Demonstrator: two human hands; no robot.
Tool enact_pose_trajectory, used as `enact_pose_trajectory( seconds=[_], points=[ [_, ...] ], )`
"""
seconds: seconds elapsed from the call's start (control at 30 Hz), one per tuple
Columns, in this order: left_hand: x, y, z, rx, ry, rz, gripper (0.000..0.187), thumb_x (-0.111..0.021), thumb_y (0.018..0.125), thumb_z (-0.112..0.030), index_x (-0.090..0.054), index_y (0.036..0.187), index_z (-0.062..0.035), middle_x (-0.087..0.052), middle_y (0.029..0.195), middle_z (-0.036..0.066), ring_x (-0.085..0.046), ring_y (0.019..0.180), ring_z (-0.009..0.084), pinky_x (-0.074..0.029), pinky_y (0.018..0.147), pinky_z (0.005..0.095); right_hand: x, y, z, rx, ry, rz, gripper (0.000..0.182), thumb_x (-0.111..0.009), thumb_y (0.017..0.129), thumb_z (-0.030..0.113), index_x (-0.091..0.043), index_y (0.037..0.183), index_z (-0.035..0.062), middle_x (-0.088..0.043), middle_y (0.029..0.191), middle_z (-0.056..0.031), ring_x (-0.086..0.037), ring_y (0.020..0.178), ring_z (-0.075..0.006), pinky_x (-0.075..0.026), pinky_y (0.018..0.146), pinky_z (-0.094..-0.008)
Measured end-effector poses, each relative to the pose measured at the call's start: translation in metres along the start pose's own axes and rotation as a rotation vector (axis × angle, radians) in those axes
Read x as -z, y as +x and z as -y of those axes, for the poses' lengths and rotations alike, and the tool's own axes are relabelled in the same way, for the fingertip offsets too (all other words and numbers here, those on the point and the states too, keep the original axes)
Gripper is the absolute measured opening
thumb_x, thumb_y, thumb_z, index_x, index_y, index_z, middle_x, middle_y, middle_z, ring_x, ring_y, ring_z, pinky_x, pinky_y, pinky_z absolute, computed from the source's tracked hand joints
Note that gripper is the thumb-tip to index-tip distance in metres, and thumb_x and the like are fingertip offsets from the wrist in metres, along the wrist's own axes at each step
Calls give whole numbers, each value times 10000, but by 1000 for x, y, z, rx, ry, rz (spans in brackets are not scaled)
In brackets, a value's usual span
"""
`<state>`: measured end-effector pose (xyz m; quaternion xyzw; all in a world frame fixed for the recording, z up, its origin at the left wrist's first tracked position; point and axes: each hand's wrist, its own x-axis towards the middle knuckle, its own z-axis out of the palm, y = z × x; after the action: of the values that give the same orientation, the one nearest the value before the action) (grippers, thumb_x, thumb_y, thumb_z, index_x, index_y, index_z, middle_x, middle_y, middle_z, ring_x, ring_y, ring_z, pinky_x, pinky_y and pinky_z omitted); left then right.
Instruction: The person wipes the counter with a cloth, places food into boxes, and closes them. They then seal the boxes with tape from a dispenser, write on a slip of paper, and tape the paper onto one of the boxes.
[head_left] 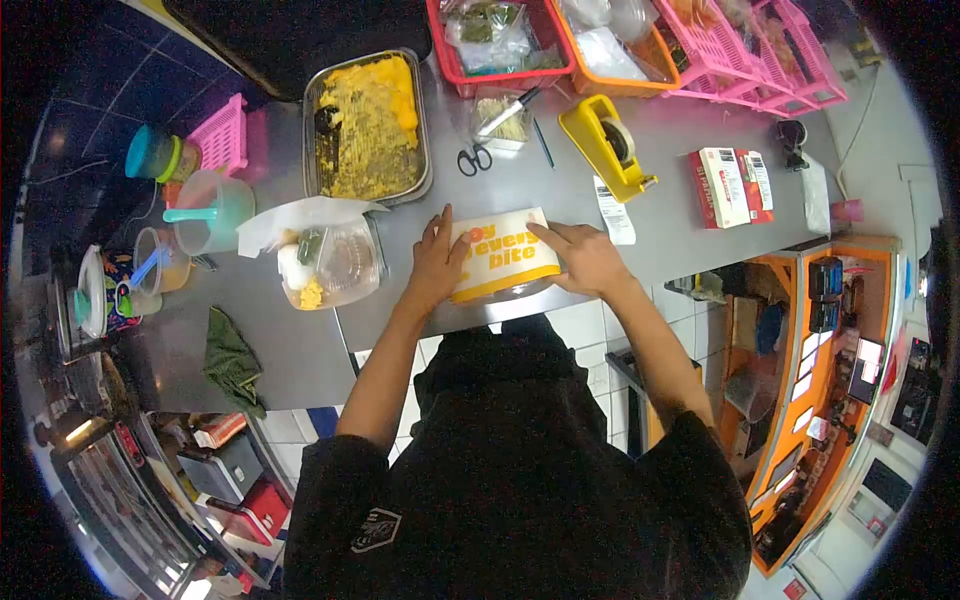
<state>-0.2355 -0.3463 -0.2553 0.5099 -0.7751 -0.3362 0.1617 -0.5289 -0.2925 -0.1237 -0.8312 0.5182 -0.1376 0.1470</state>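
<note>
Beneath everything runs a grey metal bench (300,355), with white floor tiles (585,325) showing past its near edge. On it, at the dial's centre, lies a white-and-yellow package (507,262) (the words "every bite" can be read on it), between the person's two hands. At nine o'clock the left hand (437,262) touches its side, fingers spread; at three o'clock the right hand (590,262) touches the opposite side, index finger near the far right corner. Both hands are apart from each other; whether either grips firmly, I cannot tell.

Around the package, an open clear container (352,255) lies at nine o'clock, beyond the left hand. Between ten and eleven is a tray (312,140) holding yellow food (370,130); scissors (475,159) lie near twelve, with a red basket (515,78) farther out. A yellow tape dispenser (594,148) sits at half past one, a printed slip (613,212) at two, and a dark green cloth (232,360) near eight.
</note>
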Motion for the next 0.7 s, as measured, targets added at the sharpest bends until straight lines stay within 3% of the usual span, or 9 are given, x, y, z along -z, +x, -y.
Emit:
enact_pose_trajectory(
  seconds=[0.07,0.13,0.2,0.23,0.3,0.43,0.47,0.53,0.7],
  points=[
    [-2,-1,0,-116,52,-24,701,-450,1039,-434,-242,1576,-33,-376,1484,373,-425,1353,506,-317,1126,543,-6,0,-17,24,-32,-5,588,-720,814,292,-590,1375,171,-702,1069,-159,-685,894,-391,-564,817,-432],
    [14,-4,-28,93,-104,-44,701,-443,1043,-426,-226,1582,-34,-363,1492,373,-410,1371,494,-316,1119,553,-4,1,-21,53,-67,2,516,-698,841,245,-618,1344,163,-713,1064,-153,-693,889,-390,-575,797,-424],
    [20,-3,-37,110,-112,-45,703,-442,1045,-425,-215,1588,-41,-357,1498,370,-404,1378,491,-313,1121,550,1,-1,-13,-125,198,-121,418,-634,877,101,-640,1295,122,-718,1101,-165,-702,926,-392,-583,778,-418],
    [20,-4,-39,125,-116,-40,705,-441,1046,-424,-203,1593,-49,-351,1504,367,-398,1385,487,-309,1123,547,-2,-4,-7,-113,197,-109,418,-634,877,101,-640,1295,122,-718,1101,-165,-702,926,-392,-583,778,-418],
    [19,-5,-43,144,-111,-50,706,-441,1046,-426,-198,1596,-56,-348,1514,354,-390,1394,478,-303,1126,547,-16,-14,8,-491,558,-106,417,-576,895,23,-617,1305,89,-698,1162,-208,-701,1000,-378,-569,838,-383],
    [17,-4,-44,187,-89,-32,707,-443,1046,-423,-180,1605,-78,-340,1546,311,-353,1432,446,-279,1142,539,-32,-20,16,-583,910,-253,410,-523,931,-1,-606,1326,72,-725,1120,-162,-704,1016,-231,-526,903,-320],
    [18,-6,-45,192,-82,-22,707,-443,1046,-423,-180,1605,-78,-340,1546,311,-353,1432,446,-279,1142,539,-34,-22,15,-590,922,-253,410,-523,931,-1,-606,1326,72,-725,1120,-162,-704,1016,-231,-526,903,-320],
    [21,-4,-50,205,-80,-4,699,-437,1051,-414,-184,1604,-69,-337,1560,295,-315,1462,426,-257,1157,531,-31,-22,10,-632,1045,-165,463,-470,920,-110,-575,1356,5,-641,1295,-99,-586,1193,-159,-451,1029,-293],
    [28,-6,-52,135,-127,-5,685,-470,1049,-358,-202,1595,-41,-330,1566,297,-286,1482,412,-222,1185,492,-75,-47,-7,-535,1228,-238,470,-512,908,-104,-618,1336,58,-627,1307,-100,-568,1209,-170,-433,1046,-302]
  ],
)
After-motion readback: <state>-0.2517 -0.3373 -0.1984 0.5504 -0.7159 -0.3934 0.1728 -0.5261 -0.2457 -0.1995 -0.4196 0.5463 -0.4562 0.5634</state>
